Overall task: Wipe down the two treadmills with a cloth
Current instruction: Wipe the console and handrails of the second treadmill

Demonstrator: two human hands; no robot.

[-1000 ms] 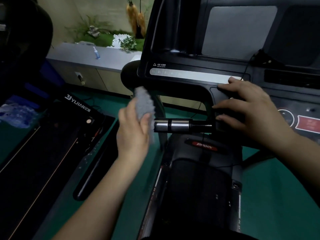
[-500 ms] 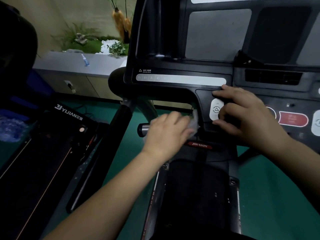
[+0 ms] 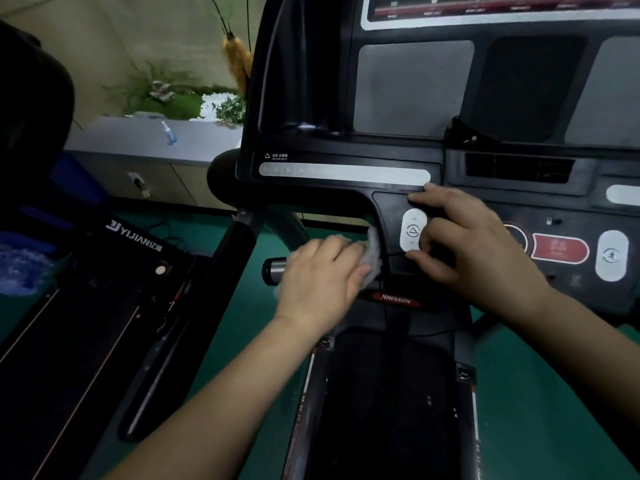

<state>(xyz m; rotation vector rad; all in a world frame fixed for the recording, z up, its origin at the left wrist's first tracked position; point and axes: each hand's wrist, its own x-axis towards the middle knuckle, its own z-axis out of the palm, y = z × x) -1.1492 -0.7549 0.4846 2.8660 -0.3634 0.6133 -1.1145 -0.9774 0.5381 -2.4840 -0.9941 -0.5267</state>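
Left hand (image 3: 322,275) — curled round cloth (image 3: 372,251) on handle (image 3: 273,270); rub full length. Right hand (image 3: 464,240) — fingers spread, braced on treadmill console (image 3: 346,199), holding nothing.

On the dark treadmill to your left (image 3: 86,323) you can read the white brand name "YIJIAN" (image 3: 133,235), with a logo mark before it and small characters after it that are too blurred to make out. On the treadmill in front of you (image 3: 381,393), a red badge (image 3: 396,300) on the motor cover below the console reads "JOHNSON", its first letter partly hidden. The console (image 3: 519,161) carries a warning triangle (image 3: 267,155) with small unreadable print beside it, a white button with a triangle sign (image 3: 412,231), another white button on the right with a running figure (image 3: 611,255), and a red panel at the top (image 3: 498,8) whose print is too small to read.
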